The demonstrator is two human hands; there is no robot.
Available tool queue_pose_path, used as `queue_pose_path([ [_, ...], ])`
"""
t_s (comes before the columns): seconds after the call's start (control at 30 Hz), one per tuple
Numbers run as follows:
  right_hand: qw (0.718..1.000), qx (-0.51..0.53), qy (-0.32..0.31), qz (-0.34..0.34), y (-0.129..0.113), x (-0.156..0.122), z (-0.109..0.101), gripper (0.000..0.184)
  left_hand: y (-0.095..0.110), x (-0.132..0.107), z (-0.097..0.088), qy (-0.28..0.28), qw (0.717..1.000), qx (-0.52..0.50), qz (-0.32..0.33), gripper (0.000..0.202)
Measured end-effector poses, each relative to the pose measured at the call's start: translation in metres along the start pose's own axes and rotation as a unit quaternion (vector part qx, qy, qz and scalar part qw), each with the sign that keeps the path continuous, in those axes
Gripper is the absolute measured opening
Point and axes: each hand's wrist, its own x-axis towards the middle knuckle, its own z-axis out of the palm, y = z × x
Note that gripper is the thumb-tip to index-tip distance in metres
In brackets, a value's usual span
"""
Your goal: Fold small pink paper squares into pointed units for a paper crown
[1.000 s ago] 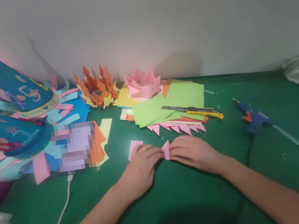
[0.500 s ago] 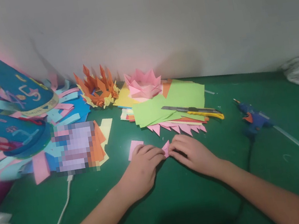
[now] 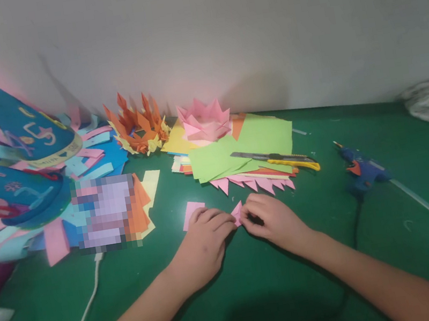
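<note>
Both of my hands meet on a small folded pink paper piece [image 3: 237, 212] lying on the green table [image 3: 258, 283]. My left hand [image 3: 203, 241] rests with its fingers curled, the fingertips pinching the piece's left edge. From the right, my right hand [image 3: 270, 219] pinches the same piece with bent fingers. Just beyond my left hand lies a flat pink paper square [image 3: 191, 213].
A stack of green and coloured sheets [image 3: 245, 150] carries a yellow utility knife [image 3: 279, 160], with pink folded points [image 3: 254, 182] in front. Pink [image 3: 204, 121] and orange [image 3: 136, 124] paper crowns stand by the wall. Blue glue gun [image 3: 363, 172] right; blue paper cones [image 3: 14, 154] and white cable [image 3: 87, 311] left.
My right hand's fingers have curled from flat into a tighter pinch on the pink piece, and the piece looks smaller. My left hand has barely moved.
</note>
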Motion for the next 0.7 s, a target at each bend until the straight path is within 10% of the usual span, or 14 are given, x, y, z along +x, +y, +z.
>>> queue_pose_path([
  [0.27,0.992,0.061,-0.103,-0.041,0.009,-0.002,-0.018,0.009,0.0,0.001,0.0,-0.001,1.0,-0.018,-0.01,0.037],
  [0.7,0.992,0.049,-0.082,-0.083,0.008,-0.002,-0.015,0.021,0.001,-0.001,0.0,-0.001,1.0,-0.013,-0.019,0.036],
])
